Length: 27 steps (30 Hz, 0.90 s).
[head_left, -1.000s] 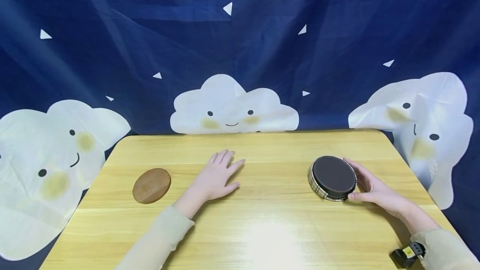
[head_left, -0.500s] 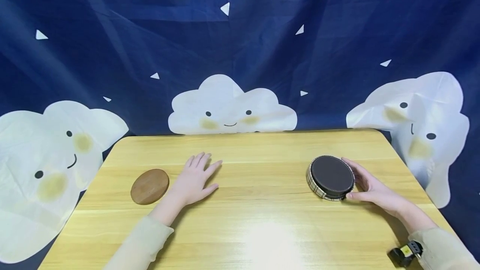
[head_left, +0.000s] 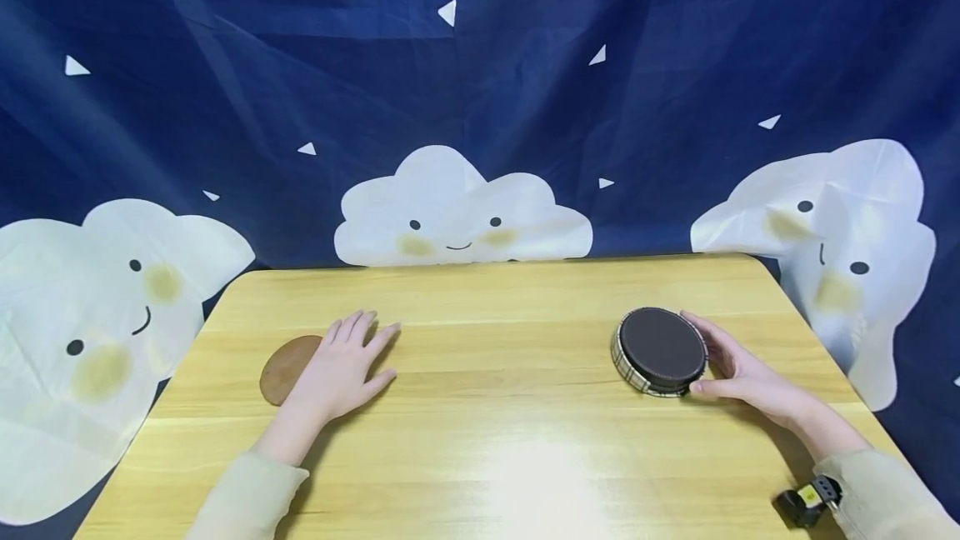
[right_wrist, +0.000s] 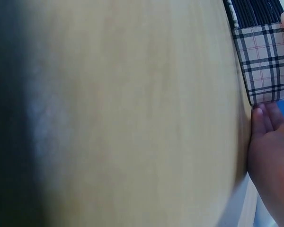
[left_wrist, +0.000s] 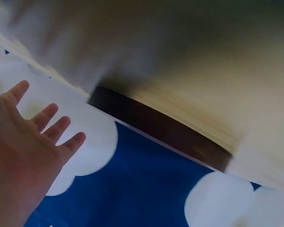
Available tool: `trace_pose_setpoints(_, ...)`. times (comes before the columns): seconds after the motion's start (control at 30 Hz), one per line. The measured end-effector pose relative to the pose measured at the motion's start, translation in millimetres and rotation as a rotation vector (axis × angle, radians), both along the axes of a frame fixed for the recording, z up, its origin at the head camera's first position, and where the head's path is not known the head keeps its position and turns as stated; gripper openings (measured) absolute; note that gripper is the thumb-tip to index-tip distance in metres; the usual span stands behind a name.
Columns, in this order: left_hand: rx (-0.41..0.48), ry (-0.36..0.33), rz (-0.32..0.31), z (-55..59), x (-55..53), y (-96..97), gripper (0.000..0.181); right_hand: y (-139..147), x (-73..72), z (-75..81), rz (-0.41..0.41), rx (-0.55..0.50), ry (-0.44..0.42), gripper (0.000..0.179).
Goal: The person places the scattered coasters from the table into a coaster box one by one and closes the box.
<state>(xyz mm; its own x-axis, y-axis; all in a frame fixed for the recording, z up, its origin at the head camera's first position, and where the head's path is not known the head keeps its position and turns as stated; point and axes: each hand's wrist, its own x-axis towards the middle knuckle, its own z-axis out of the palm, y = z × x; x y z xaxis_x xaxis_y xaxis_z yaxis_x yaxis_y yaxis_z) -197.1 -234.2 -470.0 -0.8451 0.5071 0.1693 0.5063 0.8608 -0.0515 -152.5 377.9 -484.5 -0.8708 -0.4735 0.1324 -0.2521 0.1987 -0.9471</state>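
Note:
A round holder covered in plaid cloth point(right_wrist: 267, 61), filled with a stack of black coasters point(head_left: 663, 346), stands on the right half of the table. My right hand point(head_left: 753, 377) grips its right side, thumb at the near edge and fingers behind. Over on the left lies a flat, round brown wooden coaster point(head_left: 287, 369). My left hand point(head_left: 333, 377) is spread above the table and hides that coaster's right part in the head view. In the left wrist view the coaster's dark edge point(left_wrist: 161, 127) appears apart from the straight fingers point(left_wrist: 59, 127).
The wooden table point(head_left: 480, 407) has rounded far corners. A dark blue curtain point(head_left: 525, 90) with white clouds hangs right behind it. A black device point(head_left: 806, 502) with a strap is at the right wrist.
My left hand has moved left across the table, from beside the brown coaster to partly covering it from view. My right hand keeps its grip on the plaid holder, which stays in place.

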Motion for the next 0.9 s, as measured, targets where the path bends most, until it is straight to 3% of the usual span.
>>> trace_pose_setpoints(0.6,0.005,0.009,0.104,0.1,13.3,-52.2,0.067,-0.1,-1.1,-0.7,0.004,-0.007,0.008,0.099)
trace_pose_setpoints(0.9,0.057,-0.078,0.174,-1.6,12.6,-78.6,0.07,-1.3,-0.4,1.5,0.0,-0.005,0.0,0.099)
